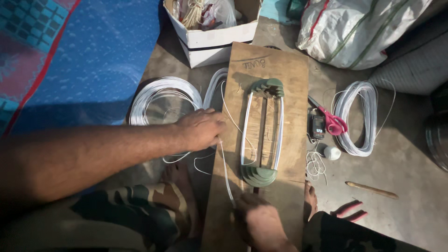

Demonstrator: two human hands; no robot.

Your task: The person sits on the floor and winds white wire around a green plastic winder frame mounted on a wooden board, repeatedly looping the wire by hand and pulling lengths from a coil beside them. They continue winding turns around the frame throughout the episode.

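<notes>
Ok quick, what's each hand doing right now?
Left hand: closed, pinching the white wire at the wooden board's edge.
Right hand: gripping the same wire lower down.

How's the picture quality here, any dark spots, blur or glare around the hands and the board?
Head view: dim, bluish light; the left hand is lit and fairly sharp; the right hand sits in shadow, soft-edged; the wooden board shows no glare; the bottom corners fall dark.

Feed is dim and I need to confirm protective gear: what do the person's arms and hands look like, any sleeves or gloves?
Both hands are bare, no gloves. The left hand extends from a forearm bare along its whole visible length, with no sleeve, watch or rings showing. The right hand is low in the view; its wrist is bare too, the rest out of frame.
</notes>
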